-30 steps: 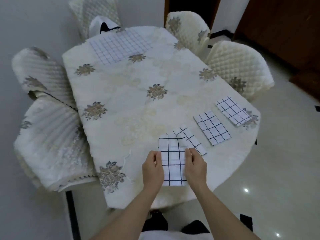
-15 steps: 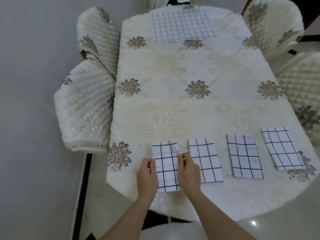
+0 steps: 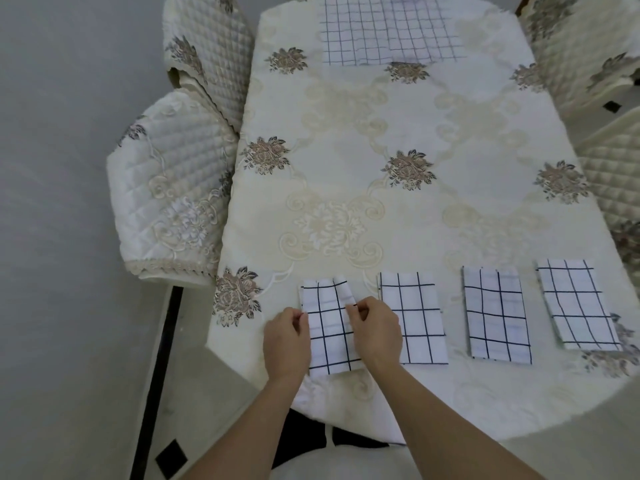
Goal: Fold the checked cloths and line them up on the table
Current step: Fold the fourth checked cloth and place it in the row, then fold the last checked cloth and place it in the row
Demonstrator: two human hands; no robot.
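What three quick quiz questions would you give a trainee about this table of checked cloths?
1. True or false: the left hand and the right hand both hold the leftmost folded cloth.
2. How many cloths make up the row of folded cloths along the near edge of the table, the held one included?
3. Where does the large unfolded cloth lie? A) at the table's far end B) on a chair C) on the floor
Key: 1 true; 2 four; 3 A.
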